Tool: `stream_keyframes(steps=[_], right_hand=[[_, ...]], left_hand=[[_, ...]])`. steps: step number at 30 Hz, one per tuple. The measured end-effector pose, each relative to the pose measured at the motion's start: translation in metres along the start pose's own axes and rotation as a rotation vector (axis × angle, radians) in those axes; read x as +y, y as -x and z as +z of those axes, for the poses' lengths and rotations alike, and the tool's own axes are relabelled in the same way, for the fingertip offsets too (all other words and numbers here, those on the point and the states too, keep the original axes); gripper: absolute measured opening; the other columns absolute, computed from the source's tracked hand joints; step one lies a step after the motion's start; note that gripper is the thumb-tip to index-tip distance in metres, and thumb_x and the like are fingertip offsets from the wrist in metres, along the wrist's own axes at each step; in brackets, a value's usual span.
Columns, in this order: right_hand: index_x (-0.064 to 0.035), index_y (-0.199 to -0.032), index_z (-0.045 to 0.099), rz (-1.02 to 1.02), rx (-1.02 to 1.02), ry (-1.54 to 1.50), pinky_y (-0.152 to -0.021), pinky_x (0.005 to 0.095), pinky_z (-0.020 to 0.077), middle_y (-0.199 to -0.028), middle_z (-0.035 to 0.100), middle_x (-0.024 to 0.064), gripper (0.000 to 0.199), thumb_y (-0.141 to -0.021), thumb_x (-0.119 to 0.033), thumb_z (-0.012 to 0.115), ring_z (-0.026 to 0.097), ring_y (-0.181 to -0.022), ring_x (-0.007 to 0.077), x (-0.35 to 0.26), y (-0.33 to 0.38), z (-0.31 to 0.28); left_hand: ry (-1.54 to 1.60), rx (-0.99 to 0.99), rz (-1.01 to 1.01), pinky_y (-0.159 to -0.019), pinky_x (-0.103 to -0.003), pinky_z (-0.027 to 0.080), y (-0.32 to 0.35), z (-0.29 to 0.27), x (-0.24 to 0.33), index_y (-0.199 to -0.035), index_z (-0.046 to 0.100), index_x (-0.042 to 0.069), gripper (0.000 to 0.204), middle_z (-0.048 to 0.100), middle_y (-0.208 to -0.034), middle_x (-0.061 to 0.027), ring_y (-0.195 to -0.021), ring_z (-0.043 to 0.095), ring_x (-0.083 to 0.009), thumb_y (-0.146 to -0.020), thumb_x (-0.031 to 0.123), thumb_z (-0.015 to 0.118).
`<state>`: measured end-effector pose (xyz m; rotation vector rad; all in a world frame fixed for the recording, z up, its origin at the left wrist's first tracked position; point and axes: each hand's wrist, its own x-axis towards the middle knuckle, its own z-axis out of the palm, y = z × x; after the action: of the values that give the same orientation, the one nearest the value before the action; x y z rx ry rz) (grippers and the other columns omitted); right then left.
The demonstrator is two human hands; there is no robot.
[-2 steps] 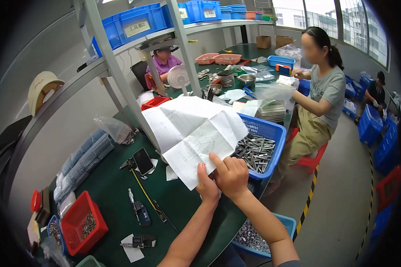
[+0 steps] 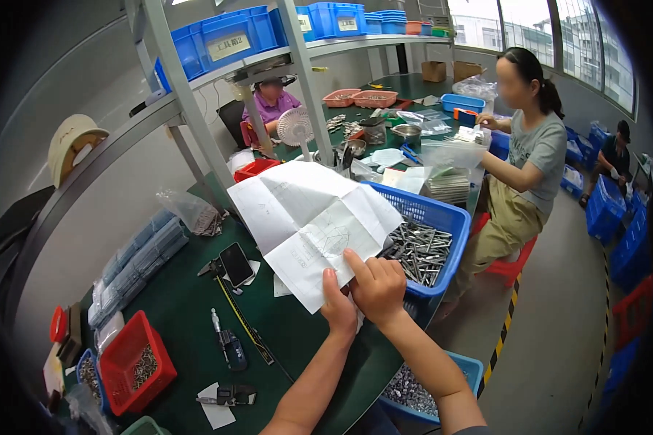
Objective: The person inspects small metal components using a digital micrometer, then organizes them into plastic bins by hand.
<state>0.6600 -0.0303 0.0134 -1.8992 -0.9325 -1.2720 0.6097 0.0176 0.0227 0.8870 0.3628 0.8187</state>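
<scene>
A creased white paper drawing point(image 2: 305, 228), with fold lines and a small sketched figure, is held up over the near side of the table. My left hand point(image 2: 339, 308) grips its lower edge, thumb on the front and fingers hidden behind. At the lower right edge is my right hand point(image 2: 382, 290), its index finger stretched onto the sheet beside the sketch. The other fingers of that hand are curled in, and its thumb is hidden. Just behind the sheet stands a blue basket point(image 2: 463, 232) of metal pins, partly covered by the paper.
On the green table point(image 2: 174, 326) lie a phone point(image 2: 236, 264), a caliper point(image 2: 245, 319), a micrometer point(image 2: 228, 341) and a red bin point(image 2: 159, 362) of small parts. A metal shelf post point(image 2: 306, 80) rises beyond the paper. At right, a seated person point(image 2: 537, 145) handles plastic bags.
</scene>
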Motion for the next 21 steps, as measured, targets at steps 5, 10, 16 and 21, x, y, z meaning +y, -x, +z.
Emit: stream_keyframes(steps=[5,10,16,21], right_hand=[[-0.0076,-0.090,0.062,-0.051,0.085,-0.086,-0.041,0.0273,0.0282,-0.045,0.034,-0.0017,0.035,-0.057,0.000,0.053,0.038,-0.039,0.0136,-0.001,-0.004,0.020],[-0.0066,-0.090,0.063,-0.056,0.060,-0.101,-0.040,0.0271,0.0266,-0.044,0.033,-0.0009,0.037,-0.055,0.000,0.053,0.036,-0.038,0.0136,0.005,-0.001,0.031],[-0.0073,-0.093,0.062,-0.032,0.060,-0.040,-0.040,0.0265,0.0267,-0.046,0.034,-0.0009,0.040,-0.054,-0.004,0.052,0.037,-0.038,0.0130,0.012,-0.018,0.027],[-0.0049,-0.094,0.061,0.204,0.276,-0.229,-0.048,0.0262,0.0395,-0.060,0.055,0.0082,0.032,-0.062,-0.004,0.058,0.051,-0.050,0.0191,0.044,-0.054,0.000]], left_hand=[[-0.174,0.018,-0.044,-0.086,-0.027,0.035,-0.006,-0.015,0.006,-0.116,0.038,-0.002,0.040,0.045,-0.112,-0.0096,-0.099,0.044,-0.0165,-0.086,0.025,0.040],[-0.160,-0.059,0.027,-0.089,-0.028,0.032,-0.016,-0.024,-0.003,-0.118,0.035,-0.003,0.041,0.042,-0.116,-0.0110,-0.104,0.042,-0.0187,-0.085,0.021,0.042],[-0.150,-0.356,0.297,-0.081,-0.029,0.037,-0.029,-0.067,-0.054,-0.107,0.046,-0.004,0.035,0.049,-0.104,-0.0115,-0.093,0.047,-0.0184,-0.078,0.015,0.046],[-0.403,-0.503,0.417,-0.042,-0.026,0.019,-0.001,-0.054,-0.069,-0.049,0.029,0.005,0.041,0.030,-0.049,-0.0014,-0.044,0.029,-0.0118,-0.069,0.035,0.050]])
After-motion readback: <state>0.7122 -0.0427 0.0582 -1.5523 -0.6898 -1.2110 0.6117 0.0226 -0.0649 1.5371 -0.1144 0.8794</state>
